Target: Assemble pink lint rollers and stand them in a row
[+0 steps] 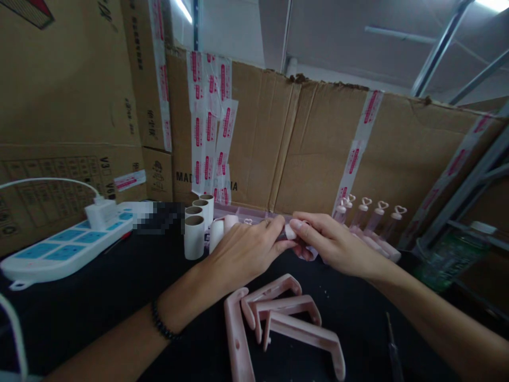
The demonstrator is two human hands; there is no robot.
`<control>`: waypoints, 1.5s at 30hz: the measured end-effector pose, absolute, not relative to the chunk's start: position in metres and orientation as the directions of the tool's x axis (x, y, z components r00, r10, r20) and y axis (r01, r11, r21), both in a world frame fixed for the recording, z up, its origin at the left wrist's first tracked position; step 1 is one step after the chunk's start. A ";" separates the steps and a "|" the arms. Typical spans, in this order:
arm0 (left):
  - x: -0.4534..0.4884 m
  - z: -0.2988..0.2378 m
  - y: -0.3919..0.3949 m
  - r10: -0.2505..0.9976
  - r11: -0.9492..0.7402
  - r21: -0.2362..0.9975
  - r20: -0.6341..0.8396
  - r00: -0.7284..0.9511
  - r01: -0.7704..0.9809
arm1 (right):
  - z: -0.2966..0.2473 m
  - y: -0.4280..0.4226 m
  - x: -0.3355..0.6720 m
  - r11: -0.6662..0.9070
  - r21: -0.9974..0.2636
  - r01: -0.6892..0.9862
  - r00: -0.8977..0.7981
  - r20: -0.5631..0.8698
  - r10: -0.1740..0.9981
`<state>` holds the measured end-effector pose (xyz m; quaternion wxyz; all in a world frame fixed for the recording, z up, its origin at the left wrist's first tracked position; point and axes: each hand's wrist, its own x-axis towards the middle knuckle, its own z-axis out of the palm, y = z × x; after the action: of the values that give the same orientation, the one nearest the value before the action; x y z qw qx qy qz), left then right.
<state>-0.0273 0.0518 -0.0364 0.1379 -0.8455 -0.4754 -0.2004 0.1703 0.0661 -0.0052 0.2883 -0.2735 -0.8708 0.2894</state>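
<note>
My left hand (242,252) and my right hand (334,244) meet at the middle of a black table, fingertips pinched together on a small pink-and-white tube part (290,232). A dark bead bracelet (161,323) circles my left wrist. Just behind my right hand stands a row of clear pink tubes with heart-shaped white caps (371,212). Several pink U-shaped plastic brackets (278,313) lie on the table in front of my hands. How the held part looks in full is hidden by my fingers.
Several short cardboard tube cores (194,233) stand left of my hands. A white and blue power strip (67,241) with a plugged-in white charger (99,212) lies at the left. Taped cardboard boxes (302,143) wall the back. A thin dark tool (393,350) lies at lower right.
</note>
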 end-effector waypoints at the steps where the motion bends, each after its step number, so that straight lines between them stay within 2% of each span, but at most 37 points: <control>1: -0.027 -0.036 0.051 0.748 -0.503 -0.062 0.468 0.470 0.862 | -0.004 0.067 0.171 0.689 -0.657 0.307 -0.696 0.339 0.633; 11: -0.024 -0.038 0.049 0.726 -0.495 -0.152 0.468 0.504 0.855 | -0.002 0.078 0.178 0.659 -0.712 0.242 -0.786 0.254 0.563; 21: -0.023 -0.042 0.051 0.718 -0.538 -0.144 0.438 0.541 0.831 | -0.010 0.080 0.187 0.753 -0.591 0.289 -0.770 0.323 0.550; 30: -0.024 -0.044 0.050 0.669 -0.551 -0.212 0.465 0.579 0.807 | -0.003 0.083 0.188 0.745 -0.624 0.237 -0.832 0.267 0.487; 34: -0.023 -0.045 0.051 0.670 -0.572 -0.181 0.460 0.583 0.800 | -0.003 0.082 0.190 0.762 -0.611 0.215 -0.851 0.266 0.454; 39: -0.021 -0.042 0.050 0.675 -0.603 -0.158 0.422 0.605 0.782 | -0.004 0.080 0.193 0.822 -0.529 0.210 -0.854 0.309 0.418; 45: -0.023 -0.039 0.048 0.644 -0.682 -0.138 0.352 0.679 0.718 | -0.005 0.080 0.198 0.858 -0.472 0.202 -0.885 0.287 0.366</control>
<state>-0.0228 0.0478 -0.0388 0.1336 -0.9065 -0.3758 -0.1387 0.1975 0.0800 -0.0048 0.1868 -0.1501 -0.9457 0.2198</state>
